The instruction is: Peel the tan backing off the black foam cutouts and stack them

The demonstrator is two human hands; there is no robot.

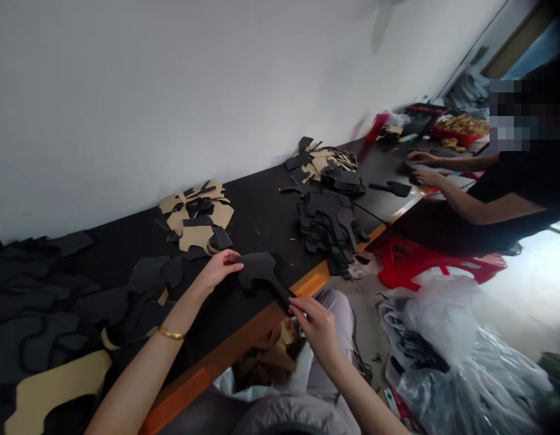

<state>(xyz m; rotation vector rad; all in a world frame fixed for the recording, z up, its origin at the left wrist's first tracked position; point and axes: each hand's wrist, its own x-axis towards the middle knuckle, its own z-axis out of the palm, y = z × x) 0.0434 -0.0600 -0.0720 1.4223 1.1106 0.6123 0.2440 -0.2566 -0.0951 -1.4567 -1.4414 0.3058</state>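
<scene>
A flat black cut-out piece [258, 267] with a broad head and a narrow tail lies between my hands over the dark table. My left hand [220, 267] pinches its broad end at the left corner. The tip of the narrow tail is pinched by my right hand [315, 323], at the table's orange front edge. Behind my left hand sits a heap of tan and black scraps [198, 235]. To the right of the held piece stands a stack of similar black pieces [327, 220].
Many loose black pieces [30, 308] cover the table's left end, with a tan-backed piece [57, 386] near the front. More scraps [325, 162] lie by the wall. At right, a co-worker's hands [424, 169] handle a dark item. Plastic bags [461, 344] stand on the floor.
</scene>
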